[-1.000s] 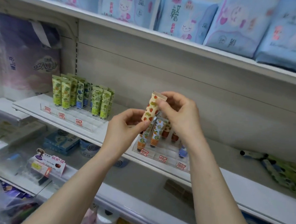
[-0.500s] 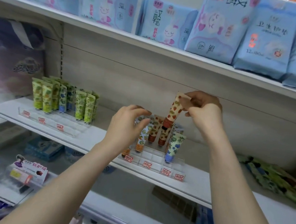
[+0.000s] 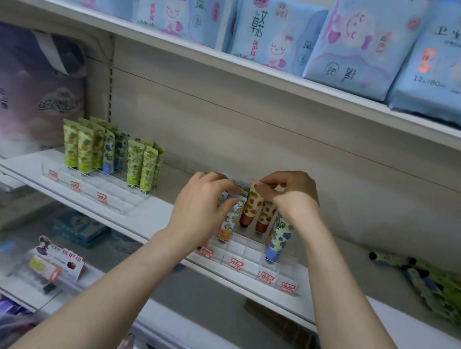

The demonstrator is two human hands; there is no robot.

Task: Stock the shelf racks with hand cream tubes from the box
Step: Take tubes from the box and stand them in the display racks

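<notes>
— White shelf, middle level: what stands on it?
— 2 clear racks, both near its front edge. The left rack holds green tubes in its back rows; its front steps are free.
— And the hands?
— The right hand pinches the crimped top of a strawberry tube, which stands cap down at the back of the right rack, touching a 2nd strawberry tube. The left hand curls over the neighbouring tube tops, thumb against an orange tube. Whether it grips, I can't tell.
— Room to move?
— The steps before the strawberry tubes are open. A blue tube stands just right of them. Loose tubes lie well apart, further right.
</notes>
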